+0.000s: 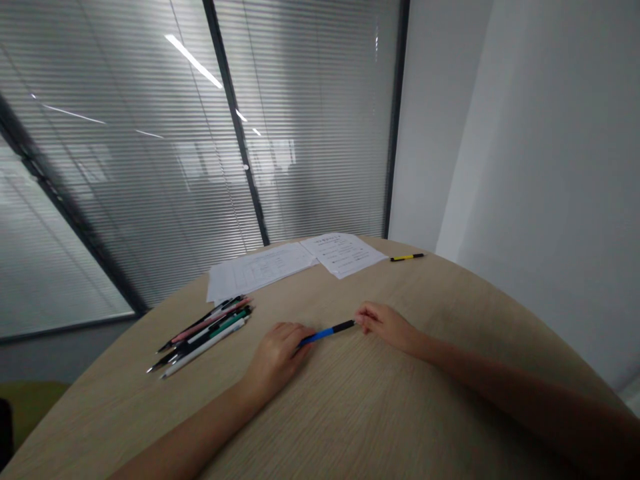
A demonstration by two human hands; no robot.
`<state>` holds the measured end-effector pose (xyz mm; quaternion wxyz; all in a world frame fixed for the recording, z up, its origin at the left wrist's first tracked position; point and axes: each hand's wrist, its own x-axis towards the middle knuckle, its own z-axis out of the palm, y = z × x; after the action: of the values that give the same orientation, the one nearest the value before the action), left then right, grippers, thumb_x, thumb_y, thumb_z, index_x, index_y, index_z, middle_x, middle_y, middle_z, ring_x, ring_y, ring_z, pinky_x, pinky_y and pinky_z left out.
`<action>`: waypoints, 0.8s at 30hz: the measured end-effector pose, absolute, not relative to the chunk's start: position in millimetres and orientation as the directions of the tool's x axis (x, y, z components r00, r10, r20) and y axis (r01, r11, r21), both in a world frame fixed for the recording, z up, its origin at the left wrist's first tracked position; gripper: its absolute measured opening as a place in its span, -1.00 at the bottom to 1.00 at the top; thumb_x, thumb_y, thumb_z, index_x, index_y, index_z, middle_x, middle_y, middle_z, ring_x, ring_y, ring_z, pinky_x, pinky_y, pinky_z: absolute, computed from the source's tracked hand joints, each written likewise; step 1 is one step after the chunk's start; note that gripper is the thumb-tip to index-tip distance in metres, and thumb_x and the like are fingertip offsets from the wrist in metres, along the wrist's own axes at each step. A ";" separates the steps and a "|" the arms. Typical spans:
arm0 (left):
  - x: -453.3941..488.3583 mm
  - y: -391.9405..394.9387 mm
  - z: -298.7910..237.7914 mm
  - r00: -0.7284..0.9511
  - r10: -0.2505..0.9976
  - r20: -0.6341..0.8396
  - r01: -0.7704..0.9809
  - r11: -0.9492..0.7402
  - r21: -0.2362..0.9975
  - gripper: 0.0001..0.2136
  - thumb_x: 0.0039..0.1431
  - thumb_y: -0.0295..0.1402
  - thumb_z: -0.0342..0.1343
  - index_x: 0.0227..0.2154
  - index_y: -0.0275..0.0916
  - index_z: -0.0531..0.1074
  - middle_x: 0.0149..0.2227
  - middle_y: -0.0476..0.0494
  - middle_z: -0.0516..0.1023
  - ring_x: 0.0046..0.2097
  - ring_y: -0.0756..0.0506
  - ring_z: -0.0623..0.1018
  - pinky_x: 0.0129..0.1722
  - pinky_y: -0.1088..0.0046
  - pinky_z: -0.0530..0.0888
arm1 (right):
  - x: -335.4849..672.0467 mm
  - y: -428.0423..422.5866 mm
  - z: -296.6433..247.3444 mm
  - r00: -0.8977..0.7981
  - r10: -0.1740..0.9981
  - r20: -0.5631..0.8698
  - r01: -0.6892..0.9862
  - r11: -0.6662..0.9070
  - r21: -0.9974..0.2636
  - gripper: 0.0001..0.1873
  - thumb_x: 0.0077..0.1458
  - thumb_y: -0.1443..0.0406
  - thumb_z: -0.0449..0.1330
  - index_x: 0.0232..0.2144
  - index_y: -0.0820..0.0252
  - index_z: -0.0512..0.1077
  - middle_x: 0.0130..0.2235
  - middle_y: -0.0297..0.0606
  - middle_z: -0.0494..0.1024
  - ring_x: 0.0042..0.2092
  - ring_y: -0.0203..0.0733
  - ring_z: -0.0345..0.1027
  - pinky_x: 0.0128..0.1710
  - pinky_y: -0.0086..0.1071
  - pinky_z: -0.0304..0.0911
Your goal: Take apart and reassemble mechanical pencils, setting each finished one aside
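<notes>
The left hand (277,351) is holding a blue-and-black pen (327,333) over the rounded wooden surface (360,407), the right hand (385,325) is pinching its tip, and blinds (325,133) are hanging beyond the papers (343,255).

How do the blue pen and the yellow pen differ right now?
The blue pen is in the left hand, partly covered; the yellow pen lies untouched on the table, fully visible. The blue pen is nearer the camera than the yellow pen. Both have black sections.
</notes>
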<state>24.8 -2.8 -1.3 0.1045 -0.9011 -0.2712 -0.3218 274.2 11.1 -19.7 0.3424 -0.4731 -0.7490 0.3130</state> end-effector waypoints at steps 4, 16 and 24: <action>25.8 -3.7 -2.0 0.665 0.417 0.620 0.545 -0.838 -0.020 -0.84 0.19 -0.40 -0.07 -0.27 -0.29 0.39 -0.40 -0.15 0.54 -0.36 -0.08 0.52 -0.35 0.38 0.43 | 274.0 11.6 -19.8 -0.310 0.926 0.215 0.567 0.362 -0.740 -0.80 0.12 0.31 -0.02 -0.53 0.20 0.25 -0.55 -0.40 0.35 -0.48 -0.35 0.23 -0.42 -0.46 0.11; 24.8 2.9 -0.8 0.360 0.775 0.520 0.545 -0.627 0.557 -0.88 0.00 -0.33 0.11 -0.41 -0.24 0.48 -0.42 -0.07 0.58 -0.39 -0.06 0.55 -0.38 0.45 0.49 | 273.6 10.1 -23.2 -0.287 0.875 0.390 0.685 0.472 -0.555 -0.74 0.15 0.26 -0.07 -0.53 0.18 0.26 -0.50 -0.34 0.36 -0.42 -0.29 0.23 -0.39 -0.40 0.13; 26.1 1.7 -3.3 0.359 0.725 0.588 0.538 -0.676 0.504 -0.90 0.01 -0.38 0.10 -0.39 -0.26 0.46 -0.43 -0.08 0.56 -0.39 -0.06 0.53 -0.39 0.45 0.47 | 267.6 3.1 -18.7 -0.460 0.676 0.576 0.705 0.673 -0.226 -0.74 0.15 0.30 -0.05 -0.14 0.21 0.33 -0.16 -0.11 0.47 -0.12 -0.12 0.29 -0.10 -0.19 0.13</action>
<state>26.1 1.7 -3.3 -0.1128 -0.8164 -0.3867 -0.4137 267.6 3.1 -18.7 0.3267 -0.4040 -0.8541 -0.0223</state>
